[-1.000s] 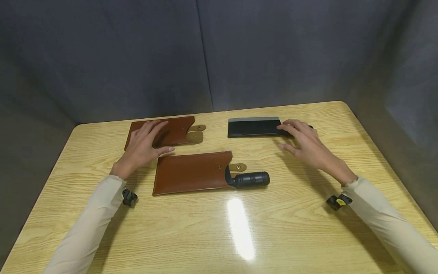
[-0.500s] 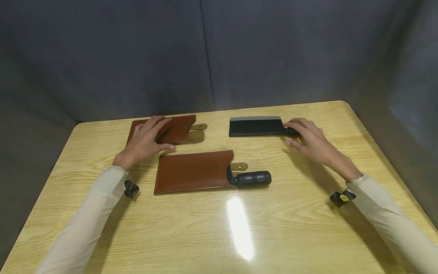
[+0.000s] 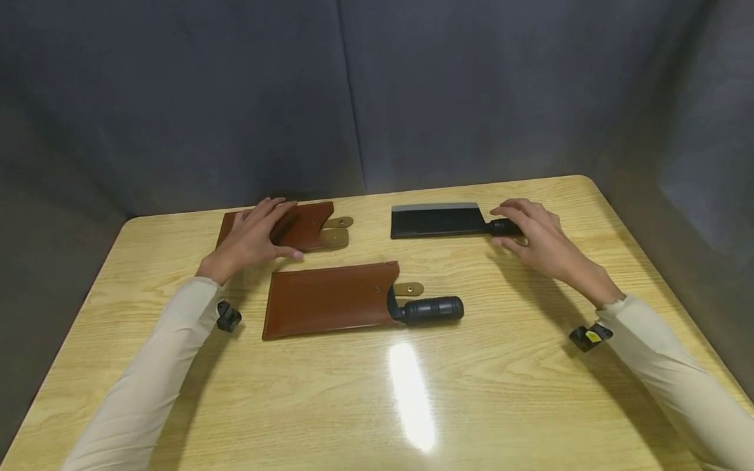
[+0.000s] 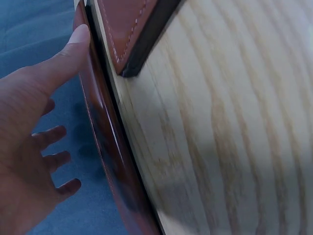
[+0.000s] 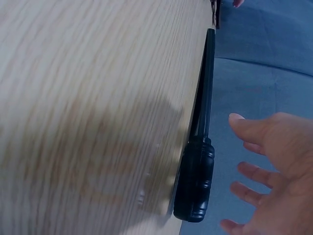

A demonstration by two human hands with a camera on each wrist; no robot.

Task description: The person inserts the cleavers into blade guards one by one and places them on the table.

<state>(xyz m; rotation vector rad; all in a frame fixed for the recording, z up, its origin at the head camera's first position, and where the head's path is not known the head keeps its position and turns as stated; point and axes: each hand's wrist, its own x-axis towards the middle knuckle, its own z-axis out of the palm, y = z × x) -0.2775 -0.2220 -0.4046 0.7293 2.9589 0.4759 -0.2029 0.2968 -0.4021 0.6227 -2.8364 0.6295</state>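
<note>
My left hand (image 3: 250, 237) hovers with spread, bent fingers over a brown leather knife sheath (image 3: 309, 219) at the back left; in the left wrist view a gap shows between most fingers and that sheath (image 4: 105, 127). To the right, my right hand (image 3: 538, 235) is held above the black handle (image 3: 502, 227) of a cleaver, its fingers loosely bent and holding nothing. The cleaver's dark blade (image 3: 438, 221) lies flat, pointing left, its pale edge toward the back. The right wrist view shows the handle (image 5: 194, 181) apart from the fingers.
Nearer the middle, a second brown sheath (image 3: 330, 299) lies with a black ribbed handle (image 3: 434, 310) sticking out of its right end. Snap straps extend from both sheaths. The wooden table (image 3: 294, 399) ends at a dark curtain (image 3: 247, 98) behind.
My right hand has shifted slightly right, uncovering more of the cleaver's handle. My left hand has moved a little to the right over the back sheath. The knives and sheaths stay put.
</note>
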